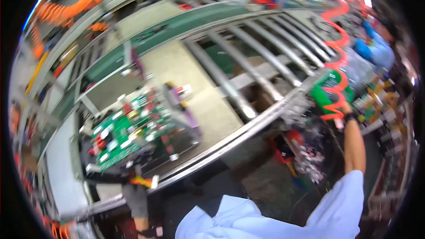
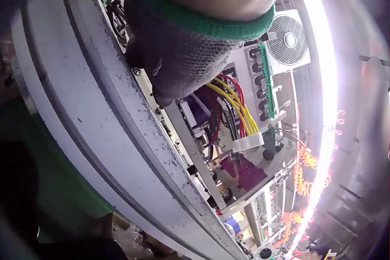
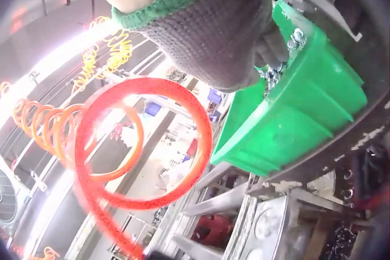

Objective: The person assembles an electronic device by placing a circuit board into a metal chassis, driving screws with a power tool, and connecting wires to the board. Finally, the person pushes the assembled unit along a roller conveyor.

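Observation:
My left hand (image 1: 134, 197), in a grey glove with a green cuff, is at the near edge of an open unit with a green circuit board (image 1: 117, 137). In the left wrist view the glove (image 2: 183, 59) covers part of a metal frame (image 2: 190, 144); most of its fingers are hidden. Beside it, red, black and yellow wires (image 2: 244, 117) run to a white connector (image 2: 248, 143). My gloved right hand (image 3: 213, 43) reaches into a green bin (image 3: 298, 113), fingers bent down among small shiny screws (image 3: 274, 79). I cannot tell whether they pinch any.
A red coiled hose (image 1: 341, 40) hangs in front of the right hand. Metal rollers (image 1: 261, 46) lie beyond the pale board (image 1: 199, 88). Another person in blue (image 1: 380, 51) is at the far right. A bag of small parts (image 1: 307, 159) hangs below the rail.

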The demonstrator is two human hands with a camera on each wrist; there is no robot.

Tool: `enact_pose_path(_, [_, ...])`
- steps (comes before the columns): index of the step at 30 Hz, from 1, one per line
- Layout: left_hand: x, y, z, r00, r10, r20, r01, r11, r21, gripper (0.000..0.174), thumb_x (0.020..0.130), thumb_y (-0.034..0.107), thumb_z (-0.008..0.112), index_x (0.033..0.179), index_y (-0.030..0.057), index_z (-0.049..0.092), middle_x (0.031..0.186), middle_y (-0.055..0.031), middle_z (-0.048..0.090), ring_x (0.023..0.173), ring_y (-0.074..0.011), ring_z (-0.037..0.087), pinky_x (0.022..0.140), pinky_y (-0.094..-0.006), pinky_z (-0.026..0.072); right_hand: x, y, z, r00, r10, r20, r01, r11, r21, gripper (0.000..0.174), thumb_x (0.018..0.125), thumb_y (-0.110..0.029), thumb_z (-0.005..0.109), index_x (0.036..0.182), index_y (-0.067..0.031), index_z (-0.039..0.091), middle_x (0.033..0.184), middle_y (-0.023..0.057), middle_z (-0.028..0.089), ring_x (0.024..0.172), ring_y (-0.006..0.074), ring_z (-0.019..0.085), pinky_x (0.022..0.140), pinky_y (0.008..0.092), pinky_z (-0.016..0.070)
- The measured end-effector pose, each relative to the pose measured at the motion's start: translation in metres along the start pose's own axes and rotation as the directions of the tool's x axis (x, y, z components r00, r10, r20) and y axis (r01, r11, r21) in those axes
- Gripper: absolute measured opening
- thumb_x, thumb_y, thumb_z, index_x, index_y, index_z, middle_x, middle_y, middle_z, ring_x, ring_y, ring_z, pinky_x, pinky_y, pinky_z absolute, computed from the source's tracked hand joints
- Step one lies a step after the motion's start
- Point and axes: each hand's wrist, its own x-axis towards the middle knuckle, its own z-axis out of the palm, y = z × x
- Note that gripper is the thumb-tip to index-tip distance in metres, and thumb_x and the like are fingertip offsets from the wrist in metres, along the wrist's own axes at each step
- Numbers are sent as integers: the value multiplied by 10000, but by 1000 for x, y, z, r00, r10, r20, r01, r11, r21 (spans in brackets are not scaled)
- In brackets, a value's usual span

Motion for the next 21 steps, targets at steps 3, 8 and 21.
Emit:
enact_pose_path(3, [-2, -11, 6, 995, 94, -19, -93, 994, 64, 468, 857, -84, 562, 1307, 7, 653, 1290, -144, 679, 1216, -256, 637, 1048, -386, 476, 25, -13, -3, 994, -71, -78, 21, 856, -516, 600, 842, -141, 790, 1402, -79, 583, 1431, 88, 595, 1281, 238, 582, 1067, 376, 493])
enact_pose_path(8, [-6, -4, 14, 931, 277, -240, -200, 933, 299, 373, 809, 92, 738, 1176, 71, 670, 1081, -216, 658, 989, -449, 626, 813, -504, 523, 69, -23, 9, 993, -76, -89, 6, 794, -607, 587, 852, -131, 779, 1402, -73, 582, 1429, 93, 595, 1281, 239, 579, 1069, 377, 488])
enact_pose_path(21, [-46, -30, -19, 775, -155, -613, -9, 967, -256, 123, 967, 40, 592, 1082, 35, 633, 957, -110, 642, 732, -178, 649, 649, -317, 542, 90, -58, 10, 978, -83, -193, -69, 742, -667, 554, 878, -105, 749, 1402, -56, 577, 1425, 104, 595, 1281, 242, 572, 1075, 379, 473])
